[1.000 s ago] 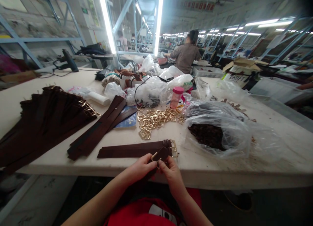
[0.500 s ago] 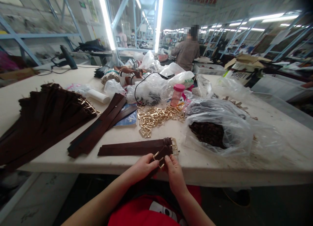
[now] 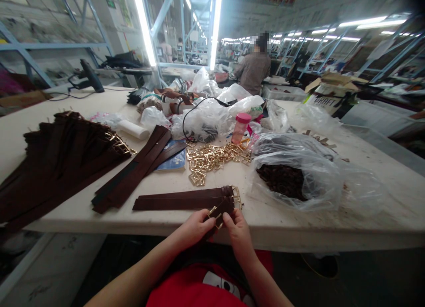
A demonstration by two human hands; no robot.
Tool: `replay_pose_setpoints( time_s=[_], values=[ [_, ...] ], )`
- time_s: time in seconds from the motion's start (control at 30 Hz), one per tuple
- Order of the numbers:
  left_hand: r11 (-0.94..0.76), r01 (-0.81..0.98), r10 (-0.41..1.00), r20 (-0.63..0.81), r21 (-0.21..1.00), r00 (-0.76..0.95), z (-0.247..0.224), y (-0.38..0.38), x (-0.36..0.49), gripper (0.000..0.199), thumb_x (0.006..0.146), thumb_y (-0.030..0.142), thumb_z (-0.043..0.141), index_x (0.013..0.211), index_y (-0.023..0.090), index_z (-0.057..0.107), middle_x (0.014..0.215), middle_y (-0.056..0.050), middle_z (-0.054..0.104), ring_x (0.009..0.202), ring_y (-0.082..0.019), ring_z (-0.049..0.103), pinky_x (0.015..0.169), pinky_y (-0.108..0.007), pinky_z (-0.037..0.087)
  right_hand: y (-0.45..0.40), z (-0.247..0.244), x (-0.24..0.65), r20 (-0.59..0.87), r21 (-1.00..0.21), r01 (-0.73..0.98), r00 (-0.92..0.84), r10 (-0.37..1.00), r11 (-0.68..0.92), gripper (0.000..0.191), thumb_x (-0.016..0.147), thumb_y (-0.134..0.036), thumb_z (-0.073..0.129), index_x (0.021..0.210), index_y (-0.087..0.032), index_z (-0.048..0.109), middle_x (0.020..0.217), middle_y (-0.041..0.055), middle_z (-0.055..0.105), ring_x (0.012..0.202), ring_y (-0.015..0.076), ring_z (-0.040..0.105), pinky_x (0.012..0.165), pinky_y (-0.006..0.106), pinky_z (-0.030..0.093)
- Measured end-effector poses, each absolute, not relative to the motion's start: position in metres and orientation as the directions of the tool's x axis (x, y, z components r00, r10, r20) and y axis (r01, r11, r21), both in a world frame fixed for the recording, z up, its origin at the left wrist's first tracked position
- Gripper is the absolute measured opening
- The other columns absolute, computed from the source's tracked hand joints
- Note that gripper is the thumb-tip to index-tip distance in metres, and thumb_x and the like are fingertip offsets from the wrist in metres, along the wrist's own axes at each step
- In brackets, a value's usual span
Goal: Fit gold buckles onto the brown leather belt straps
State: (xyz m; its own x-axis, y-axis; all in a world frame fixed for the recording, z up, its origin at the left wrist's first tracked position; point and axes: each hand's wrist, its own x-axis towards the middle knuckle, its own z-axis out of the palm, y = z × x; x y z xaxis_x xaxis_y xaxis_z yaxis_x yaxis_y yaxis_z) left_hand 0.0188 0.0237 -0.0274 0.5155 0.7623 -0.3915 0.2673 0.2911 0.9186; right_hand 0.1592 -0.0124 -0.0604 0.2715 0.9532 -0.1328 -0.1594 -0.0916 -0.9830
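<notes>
At the table's front edge, my left hand (image 3: 198, 228) is closed on a dark brown leather strap (image 3: 225, 207) with a gold buckle (image 3: 215, 215) on it. My right hand (image 3: 238, 231) pinches the same strap just right of the buckle, thumb on top. The strap's lower part is mostly hidden by my hands. Just beyond them lie finished-looking brown belts (image 3: 179, 200), their gold buckles (image 3: 237, 197) at the right end. Farther back is a heap of loose gold buckles (image 3: 212, 158).
A large fan of brown belts (image 3: 63, 161) covers the left side; more straps (image 3: 133, 174) lie on a blue booklet (image 3: 172, 161). To the right sits a plastic bag (image 3: 318, 178) of small brown pieces. A pink-lidded cup (image 3: 241, 129) stands behind the buckles. A person (image 3: 254, 70) works in the background.
My right hand's fingers have shifted slightly on the strap. My left hand keeps its hold, and the things on the table stay where they were.
</notes>
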Motion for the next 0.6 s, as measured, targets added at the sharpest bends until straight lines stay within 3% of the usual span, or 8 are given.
replay_pose_setpoints(
  time_s=[0.2,0.4,0.6],
  values=[
    [0.348,0.202,0.728,-0.400,0.916,0.557,-0.0245,0.0216,0.0185,0.023,0.076,0.039,0.049,0.079,0.016,0.050,0.067,0.002,0.056,0.049,-0.009,0.052,0.045,-0.020,0.041,-0.0161,-0.0553,0.1620,0.011,-0.996,0.091,0.329,0.944,-0.020,0.019,0.072,-0.034,0.063,0.082,-0.020,0.057,0.071,-0.0010,0.060,0.066,0.0154,0.053,0.065,0.028,0.041],
    [0.281,0.245,0.758,-0.371,0.928,0.537,-0.0268,0.0185,0.0212,0.025,0.077,0.042,0.048,0.075,0.016,0.049,0.065,0.003,0.054,0.046,-0.009,0.051,0.041,-0.020,0.039,-0.0138,-0.0541,0.1684,-0.221,-0.945,-0.257,0.041,0.974,-0.204,0.023,0.073,-0.036,0.063,0.089,-0.019,0.062,0.080,0.0004,0.066,0.074,0.0161,0.057,0.070,0.028,0.042],
    [0.295,0.219,0.751,-0.367,0.930,0.549,-0.0260,0.0194,0.0219,0.027,0.077,0.042,0.048,0.079,0.015,0.051,0.068,0.002,0.055,0.049,-0.010,0.052,0.044,-0.021,0.042,-0.0122,-0.0552,0.1639,-0.275,-0.859,-0.461,0.046,0.960,-0.223,0.023,0.071,-0.033,0.065,0.089,-0.019,0.064,0.080,0.0007,0.067,0.070,0.0145,0.056,0.068,0.027,0.042]
  ],
)
